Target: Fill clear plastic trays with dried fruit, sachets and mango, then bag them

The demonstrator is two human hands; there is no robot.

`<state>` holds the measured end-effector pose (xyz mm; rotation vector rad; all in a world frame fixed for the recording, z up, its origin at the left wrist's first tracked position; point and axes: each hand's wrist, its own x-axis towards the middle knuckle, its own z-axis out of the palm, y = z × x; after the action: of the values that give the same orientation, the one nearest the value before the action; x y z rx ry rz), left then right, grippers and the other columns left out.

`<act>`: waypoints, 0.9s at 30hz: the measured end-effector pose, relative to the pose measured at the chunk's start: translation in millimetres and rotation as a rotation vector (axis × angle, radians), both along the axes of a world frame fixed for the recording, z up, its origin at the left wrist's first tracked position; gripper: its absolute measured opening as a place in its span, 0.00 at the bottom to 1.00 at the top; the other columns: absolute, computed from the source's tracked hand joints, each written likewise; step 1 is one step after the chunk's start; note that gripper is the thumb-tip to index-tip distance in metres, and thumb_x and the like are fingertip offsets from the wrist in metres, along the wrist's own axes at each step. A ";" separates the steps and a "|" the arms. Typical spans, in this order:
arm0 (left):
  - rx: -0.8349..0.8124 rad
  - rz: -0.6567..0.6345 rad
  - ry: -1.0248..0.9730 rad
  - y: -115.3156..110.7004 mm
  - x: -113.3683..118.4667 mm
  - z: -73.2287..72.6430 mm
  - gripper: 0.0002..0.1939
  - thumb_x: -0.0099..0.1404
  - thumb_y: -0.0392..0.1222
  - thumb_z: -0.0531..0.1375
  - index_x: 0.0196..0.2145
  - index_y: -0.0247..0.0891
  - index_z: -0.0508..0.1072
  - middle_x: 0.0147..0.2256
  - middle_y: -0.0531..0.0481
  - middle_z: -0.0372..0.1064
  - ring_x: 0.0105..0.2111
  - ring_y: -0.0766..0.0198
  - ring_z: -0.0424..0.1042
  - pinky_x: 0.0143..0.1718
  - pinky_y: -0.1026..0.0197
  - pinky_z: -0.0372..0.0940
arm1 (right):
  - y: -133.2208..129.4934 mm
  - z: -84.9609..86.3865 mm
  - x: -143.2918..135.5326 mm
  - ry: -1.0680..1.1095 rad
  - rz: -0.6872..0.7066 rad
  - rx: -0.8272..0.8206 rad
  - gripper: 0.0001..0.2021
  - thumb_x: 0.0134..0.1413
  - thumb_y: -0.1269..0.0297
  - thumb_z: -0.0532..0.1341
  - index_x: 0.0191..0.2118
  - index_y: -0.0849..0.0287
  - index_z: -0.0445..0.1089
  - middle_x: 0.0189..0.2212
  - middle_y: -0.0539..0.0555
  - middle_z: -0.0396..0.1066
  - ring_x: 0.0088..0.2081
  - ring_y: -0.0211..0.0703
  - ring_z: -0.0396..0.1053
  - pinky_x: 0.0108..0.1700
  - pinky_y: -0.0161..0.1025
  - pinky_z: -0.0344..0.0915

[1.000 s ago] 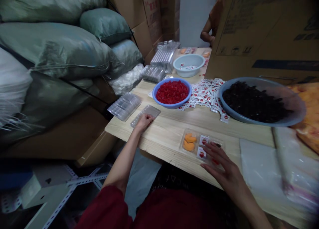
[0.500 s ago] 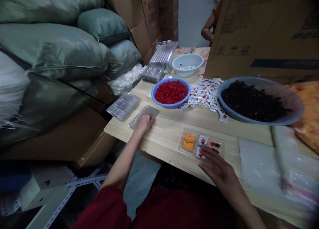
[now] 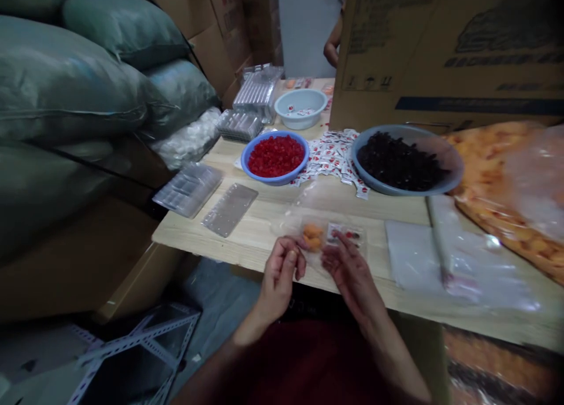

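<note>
A clear compartment tray [image 3: 363,253] lies near the table's front edge, with orange pieces [image 3: 312,237], white sachets and small red and dark pieces in its sections. Above its left part a see-through plastic lid [image 3: 304,200] shows as a faint, tilted blur. My left hand [image 3: 279,270] is closed at the near left corner, fingers curled on the lid's edge. My right hand [image 3: 348,270] reaches over the tray's near side, fingers stretched and slightly apart; its fingertips hide part of the sachets.
Flat clear lids [image 3: 230,210] and clear trays [image 3: 189,188] lie left. Behind are a bowl of red pieces [image 3: 275,157], loose sachets [image 3: 330,155], a bowl of dark pieces [image 3: 403,164] and a pale blue bowl [image 3: 301,108]. Plastic bags [image 3: 414,255] lie right. Another person's arm [image 3: 333,43] shows behind a carton.
My left hand has come from the flat lids on the left to the filled tray, bringing a clear lid. My right hand stays by the tray. The view has shifted right.
</note>
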<state>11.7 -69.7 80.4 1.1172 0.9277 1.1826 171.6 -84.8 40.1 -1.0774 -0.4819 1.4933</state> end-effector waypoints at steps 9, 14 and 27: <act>-0.145 0.119 0.143 47.6 -9.1 -68.1 0.25 0.62 0.49 0.65 0.54 0.39 0.66 0.37 0.50 0.70 0.31 0.67 0.66 0.34 0.65 0.62 | -5.6 -39.2 72.8 -0.535 -0.081 0.044 0.37 0.48 0.49 0.69 0.62 0.60 0.62 0.31 0.51 0.74 0.33 0.42 0.71 0.38 0.40 0.69; 0.029 0.107 0.457 71.8 -0.8 -104.8 0.21 0.64 0.43 0.62 0.54 0.38 0.70 0.35 0.50 0.68 0.30 0.66 0.66 0.34 0.63 0.64 | 16.5 -64.4 83.0 -0.942 -0.159 0.066 0.36 0.52 0.48 0.65 0.63 0.63 0.63 0.25 0.46 0.64 0.27 0.40 0.63 0.34 0.41 0.67; 0.260 -0.035 0.896 105.9 7.6 -102.7 0.07 0.61 0.41 0.64 0.37 0.38 0.72 0.36 0.47 0.68 0.39 0.58 0.67 0.45 0.54 0.63 | 22.4 -80.0 88.3 -1.147 -0.138 0.063 0.33 0.55 0.51 0.63 0.63 0.63 0.64 0.41 0.58 0.70 0.38 0.47 0.68 0.46 0.50 0.68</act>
<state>19.3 36.2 -22.2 1.9317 1.4311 0.7589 259.9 -62.3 -40.0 -1.8182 -1.1888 0.6015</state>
